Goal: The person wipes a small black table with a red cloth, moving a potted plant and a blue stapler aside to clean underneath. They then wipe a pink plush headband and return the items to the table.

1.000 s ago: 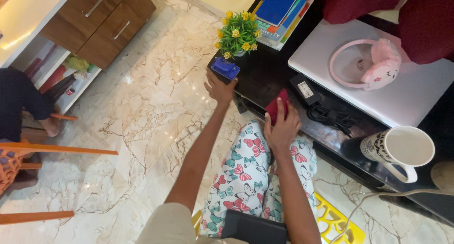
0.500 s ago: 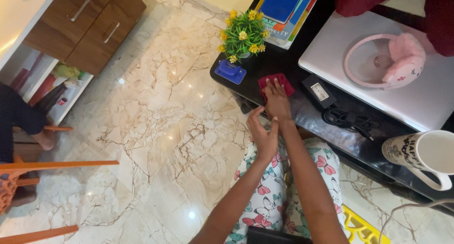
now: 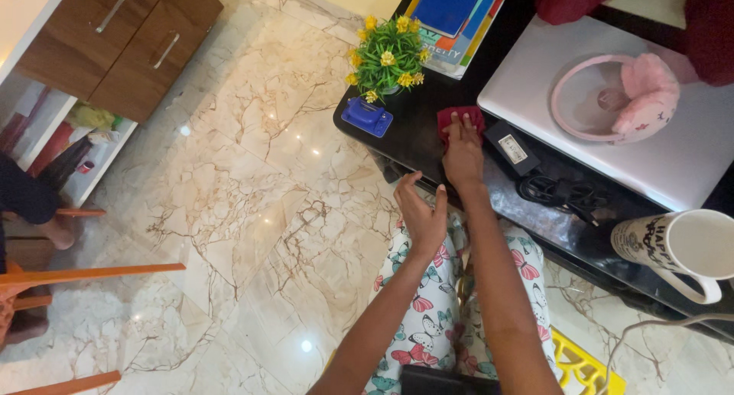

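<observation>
My right hand (image 3: 462,156) lies flat on a small dark red cloth (image 3: 459,117), pressing it onto the glossy black table (image 3: 417,139). My left hand (image 3: 421,214) hovers open over my knee, just off the table's near edge, holding nothing. A blue rectangular object (image 3: 367,117) lies on the table corner beside a small pot of yellow flowers (image 3: 384,55).
A black power adapter (image 3: 512,148) with coiled cable (image 3: 562,192) lies right of the cloth. Behind are a silver laptop (image 3: 673,162) with pink furry earmuffs (image 3: 621,97), stacked books (image 3: 447,13) and a white mug (image 3: 680,250). Another person (image 3: 27,200) sits far left near wooden drawers (image 3: 130,47).
My left hand let go of the blue object and drew back to my knee. My right hand slid the red cloth away from me across the table.
</observation>
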